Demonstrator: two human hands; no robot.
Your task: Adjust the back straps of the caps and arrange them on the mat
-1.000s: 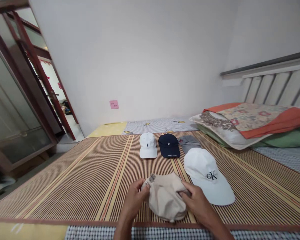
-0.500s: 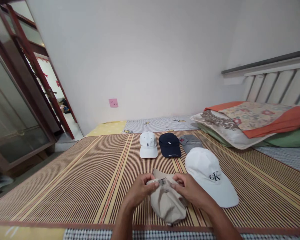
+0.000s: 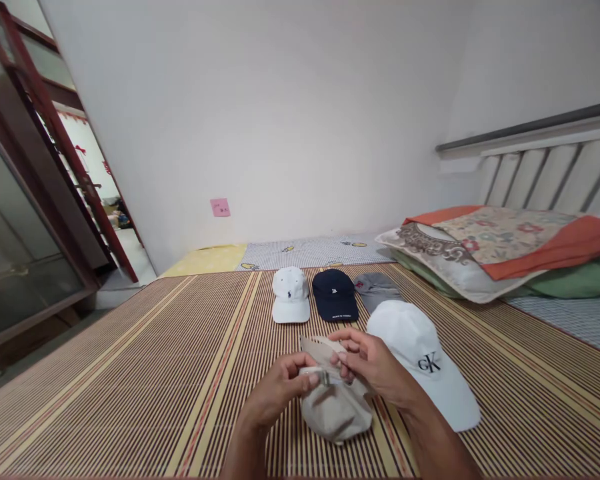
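Note:
A beige cap (image 3: 337, 415) lies on the striped mat, its back strap and metal buckle facing up. My left hand (image 3: 275, 390) pinches the strap beside the buckle, thumb on top. My right hand (image 3: 367, 363) is closed at the cap's right side, thumb and fingers together near the strap end; its fingertips partly hide what they hold. Right of my right hand lies a large white cap with black letters (image 3: 425, 360). Farther back stand a small white cap (image 3: 291, 295), a navy cap (image 3: 335, 295) and a grey cap (image 3: 377, 288).
The striped mat (image 3: 130, 373) covers the bed. Pillows with an orange-edged floral cover (image 3: 505, 237) lie at the right by the slatted headboard (image 3: 555, 173). A pink note (image 3: 220, 207) is on the wall. A door stands at the left.
My right hand has lifted slightly and its fingers have shifted away from the buckle. My left hand keeps its pinch on the strap. The view has shifted a little.

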